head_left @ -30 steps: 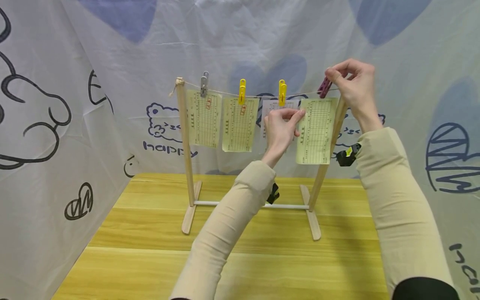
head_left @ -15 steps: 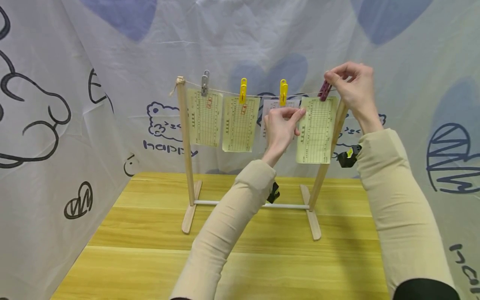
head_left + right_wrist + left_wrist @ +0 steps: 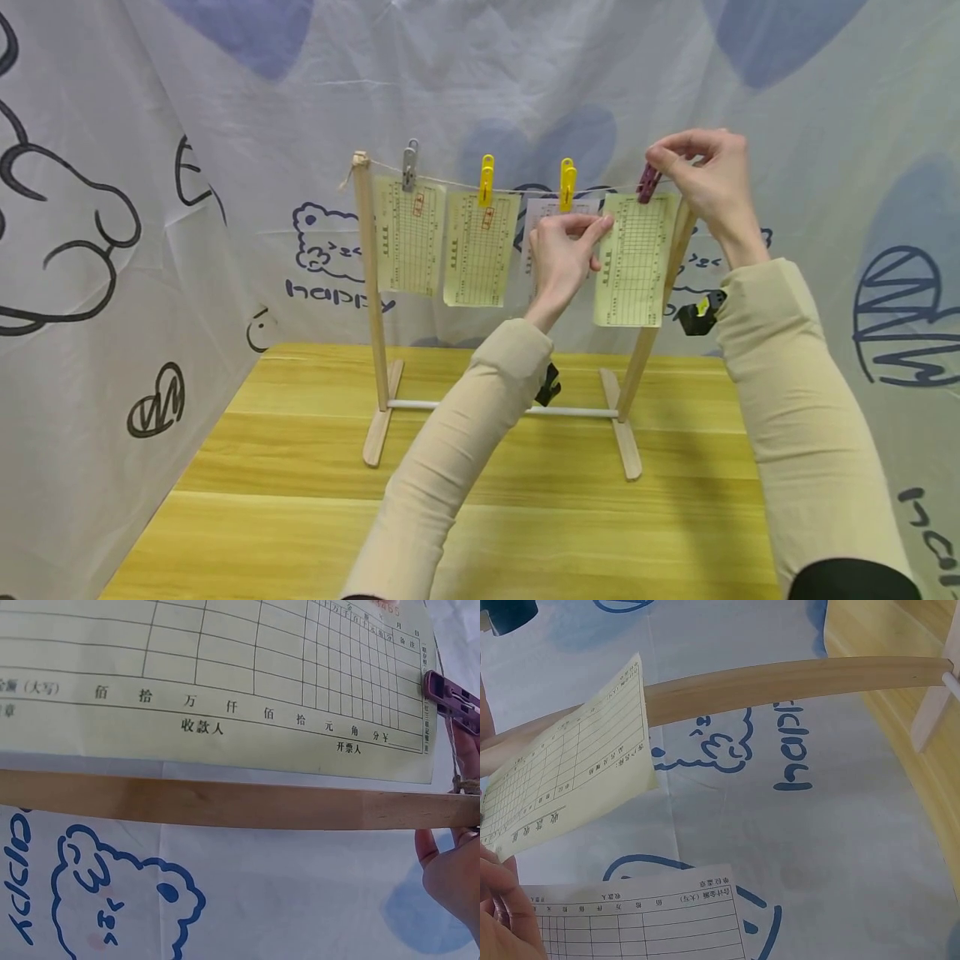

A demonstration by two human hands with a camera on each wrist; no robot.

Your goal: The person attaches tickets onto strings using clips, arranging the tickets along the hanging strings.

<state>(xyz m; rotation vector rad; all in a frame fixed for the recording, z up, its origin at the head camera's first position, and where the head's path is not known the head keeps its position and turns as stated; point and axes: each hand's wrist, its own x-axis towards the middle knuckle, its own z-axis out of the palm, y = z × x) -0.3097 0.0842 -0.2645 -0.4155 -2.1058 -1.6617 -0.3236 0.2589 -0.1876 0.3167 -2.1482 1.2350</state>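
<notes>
At the right end of a string, a yellowish receipt slip (image 3: 633, 267) with a printed grid hangs upright. My left hand (image 3: 561, 254) pinches its upper left edge between thumb and forefinger. A purple clothespin (image 3: 648, 183) sits at the slip's top edge on the string, and my right hand (image 3: 708, 179) pinches its upper end. In the right wrist view the purple clothespin (image 3: 454, 701) has its tip over the slip's edge, beside the string. The left wrist view shows the slip (image 3: 577, 761) tilted, with my left fingers (image 3: 502, 900) at its corner.
A wooden post frame (image 3: 372, 292) carries the string, its feet on the wooden table (image 3: 300, 517). Further left hang two yellowish slips (image 3: 480, 250) under a grey clip (image 3: 409, 167) and a yellow clip (image 3: 486, 182). A white slip under another yellow clip (image 3: 567, 185) is partly behind my left hand.
The purple clothespin has come down slightly and turned more upright, onto the slip's top edge. My right hand moved down a little with it; my left hand stays at the slip.
</notes>
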